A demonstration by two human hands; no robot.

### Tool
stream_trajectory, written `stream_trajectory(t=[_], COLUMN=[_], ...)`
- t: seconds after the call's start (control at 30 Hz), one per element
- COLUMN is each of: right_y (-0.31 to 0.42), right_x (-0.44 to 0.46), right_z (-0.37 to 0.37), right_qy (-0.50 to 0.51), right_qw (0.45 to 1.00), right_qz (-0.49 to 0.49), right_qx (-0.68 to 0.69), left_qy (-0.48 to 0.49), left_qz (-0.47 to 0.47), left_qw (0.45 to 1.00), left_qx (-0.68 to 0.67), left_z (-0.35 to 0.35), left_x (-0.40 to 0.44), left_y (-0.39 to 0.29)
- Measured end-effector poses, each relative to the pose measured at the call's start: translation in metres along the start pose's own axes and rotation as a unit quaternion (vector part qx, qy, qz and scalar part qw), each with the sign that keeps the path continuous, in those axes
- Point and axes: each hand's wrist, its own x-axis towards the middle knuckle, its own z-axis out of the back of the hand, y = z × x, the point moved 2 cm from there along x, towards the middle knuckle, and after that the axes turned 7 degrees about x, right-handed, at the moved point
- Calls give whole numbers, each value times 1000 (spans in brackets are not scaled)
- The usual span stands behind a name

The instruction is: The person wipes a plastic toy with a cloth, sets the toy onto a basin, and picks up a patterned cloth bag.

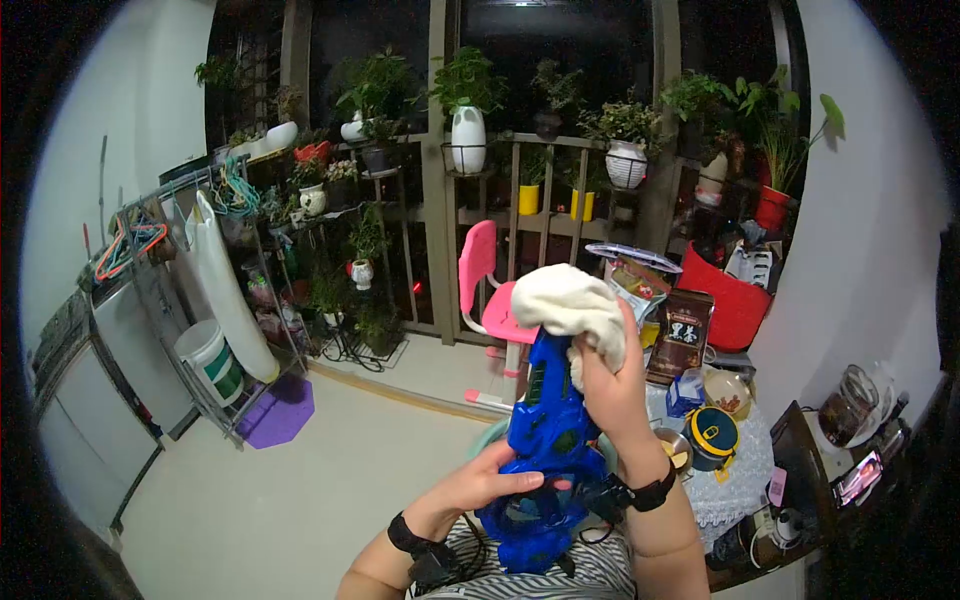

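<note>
The person's left hand (488, 484) grips a blue plastic object (548, 412), which might twist loose if the right hand (612, 392), clutching a white cloth (570, 300), presses its far end.

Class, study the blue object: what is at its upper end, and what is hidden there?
A white cloth, held in the right hand. Whatever part of the blue object lies under the cloth is covered and cannot be seen.

L hand (476, 484) low, R hand (612, 388) raised, gripping
</note>
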Motion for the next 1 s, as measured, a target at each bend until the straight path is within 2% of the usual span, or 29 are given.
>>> stream_trajectory(t=[0.07, 0.13, 0.17, 0.2, 0.27, 0.33, 0.37, 0.47, 0.5, 0.57, 0.67, 0.7, 0.73, 0.83, 0.87, 0.93, 0.97, 1.0], right_y=[-1, -3, 3, 4, -3, 7, 9, -14, -19, -22, -10, 7, 13, 11, 2, -19, -30, -39], right_x=[-4, -3, -5, -9, -34, -61, -71, -102, -112, -121, -123, -118, -113, -114, -116, -126, -133, -136], right_z=[4, 7, 6, 11, 28, 27, 26, 33, 39, 51, 58, 52, 53, 62, 59, 54, 53, 53], right_qy=[4, -33, -38, -35, -10, 10, 2, 99, 102, 166, 218, 213, 214, 242, 237, 62, 55, 36], right_qw=[1000, 998, 995, 995, 965, 972, 970, 972, 972, 933, 910, 899, 898, 931, 929, 941, 939, 956], right_qz=[-6, -60, -80, -82, -242, -236, -229, -139, -138, -87, -69, -117, -118, -226, -238, -320, -327, -272], right_qx=[-8, -5, 52, 54, 101, 11, -81, -163, -162, -308, -347, -365, -366, -155, -154, -91, -92, -103], left_qy=[0, -2, 8, 16, 8, 0, 10, 6, -6, -12, -13, -8, -8, -28, -23, -16, -20, -25], left_qz=[-5, -12, -24, -37, -41, -46, -44, -45, -43, -46, -42, -43, -43, -62, -79, -81, -70, -61], left_qw=[1000, 1000, 1000, 999, 999, 998, 998, 998, 997, 998, 998, 998, 998, 996, 996, 996, 996, 996], left_qx=[-4, -4, -5, -7, -26, -46, -43, -50, -61, -45, -35, -36, -38, -58, -47, -45, -55, -64], left_z=[4, 9, 11, 11, 11, 14, 20, 26, 28, 34, 36, 36, 35, 31, 31, 31, 35, 38], left_x=[1, 0, -1, -3, -6, -10, -11, -14, -15, -15, -15, -14, -14, -14, -12, -12, -11, -11], left_y=[6, 11, 13, 13, 11, 12, 15, 16, 16, 22, 27, 25, 24, 18, 16, 20, 22, 25])
